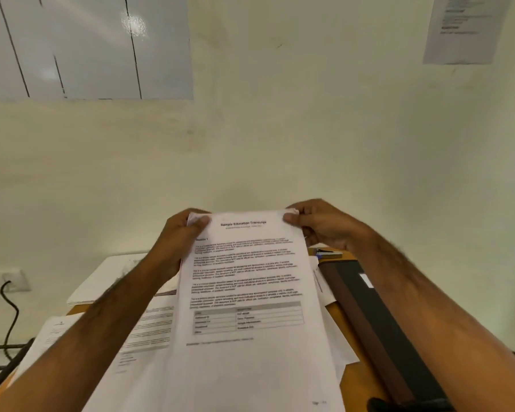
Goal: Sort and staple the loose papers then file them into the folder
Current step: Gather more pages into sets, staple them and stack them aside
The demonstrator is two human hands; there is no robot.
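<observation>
I hold a printed transcript sheet [250, 292], headed "Sample Education Transcript", up over the desk. My left hand [176, 242] pinches its top left corner, thumb on the front. My right hand [318, 227] pinches the top right corner the same way. More loose papers [143, 331] lie spread on the desk beneath it. A dark folder [378, 322] with a brown spine lies to the right. A stapler [327, 253] shows just behind the folder, below my right hand.
A closed white book or pad [107, 278] rests at the back left of the wooden desk [339, 319]. A wall socket with a black cable [8, 295] is at the far left. The wall stands close behind the desk, with a sheet [467, 28] pinned to it.
</observation>
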